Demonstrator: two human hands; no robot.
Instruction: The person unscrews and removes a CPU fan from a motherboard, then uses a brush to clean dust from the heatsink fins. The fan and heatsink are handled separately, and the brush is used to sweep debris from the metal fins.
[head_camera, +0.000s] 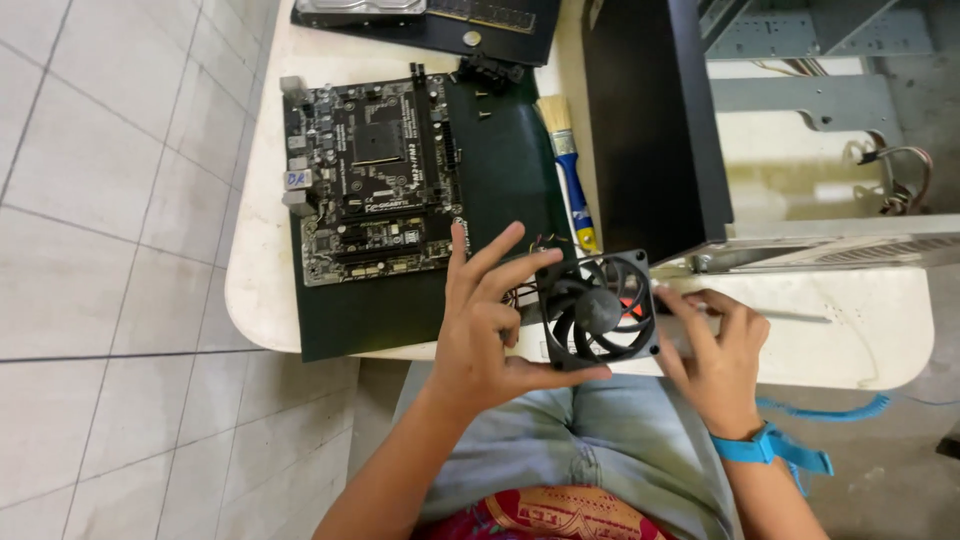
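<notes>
**Two hands hold a small black fan**

Pale floor tiles lie beside a white table (262, 290) with round corners. Both hands hold a fan (598, 311) just above the table's near edge. It is square and black, with a round hub and curved blades.

Left hand (487, 325): the thumb presses the fan's bottom edge, and the fingers (505, 270) spread out along its left side. Right hand (712, 350): the fingers are closed on the fan's right edge. This wrist wears a blue strap (768, 447) with a curly blue cord.

Thin wires (522, 292) run from the fan, past the left fingers.

Beyond the left fingers, a green board (372, 175) with many small parts lies on a dark mat (505, 185). A brush (567, 170) with a blue and yellow handle lies beyond the fan. Beyond the right fingers stands an open computer case (660, 120) with a black side.
</notes>
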